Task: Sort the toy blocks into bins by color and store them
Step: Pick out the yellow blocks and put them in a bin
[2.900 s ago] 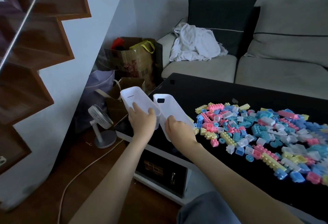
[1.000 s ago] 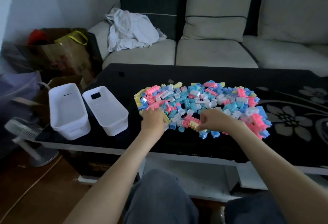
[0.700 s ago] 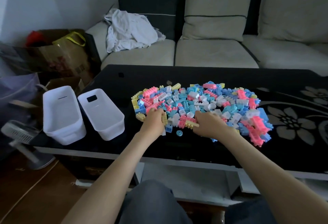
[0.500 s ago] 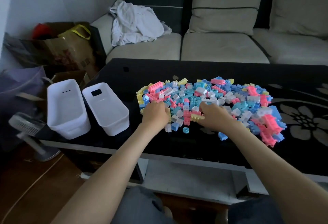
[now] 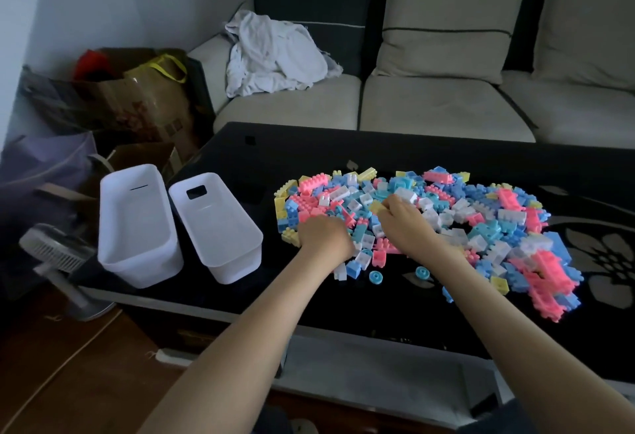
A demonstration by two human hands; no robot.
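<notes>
Yellow block (image 5: pixel 377 207) pinched in right hand (image 5: pixel 405 225); left hand (image 5: pixel 324 237) curled on pile (image 5: pixel 481 224).

Glossy black coffee table (image 5: pixel 343 145) with floral print, two white bins (image 5: pixel 137 227) at left, pastel toy blocks (image 5: pixel 481 220) heaped at centre-right

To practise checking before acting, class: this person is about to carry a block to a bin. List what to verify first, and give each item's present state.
1. Left bin and right bin upright, open: ok.
2. Both bins empty: ok.
3. Right hand pinches a yellow block: ok.
4. Left hand holds a block: cannot tell, fingers hidden.
5. Pile sorted by colour: not ok, colours mixed.
</notes>
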